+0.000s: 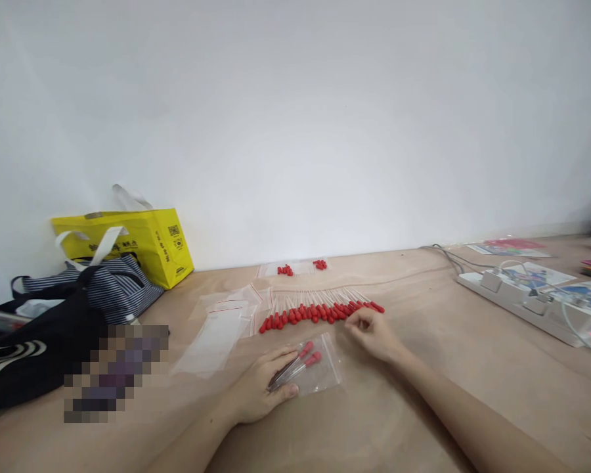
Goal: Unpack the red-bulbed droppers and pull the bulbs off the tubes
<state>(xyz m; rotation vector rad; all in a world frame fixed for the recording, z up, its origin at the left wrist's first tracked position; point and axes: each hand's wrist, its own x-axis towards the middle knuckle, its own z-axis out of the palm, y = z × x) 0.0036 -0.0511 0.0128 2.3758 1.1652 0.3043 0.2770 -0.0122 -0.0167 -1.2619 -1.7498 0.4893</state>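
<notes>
Red-bulbed droppers [303, 311] lie in a fanned row on the brown tabletop [423, 407], bulbs toward the worker. Left hand [259, 387] holds a clear zip bag [328, 378] with two droppers, apparently inside it. Right hand [375, 334] is at the row's right end, fingers curled; whether they grip a dropper cannot be told. Flat clear bags [214, 341] lie left of the row. Step in hand, as judged: bagging droppers. The next move would call for a careful pinch on one dropper without disturbing its neighbours, the bag kept steady.
</notes>
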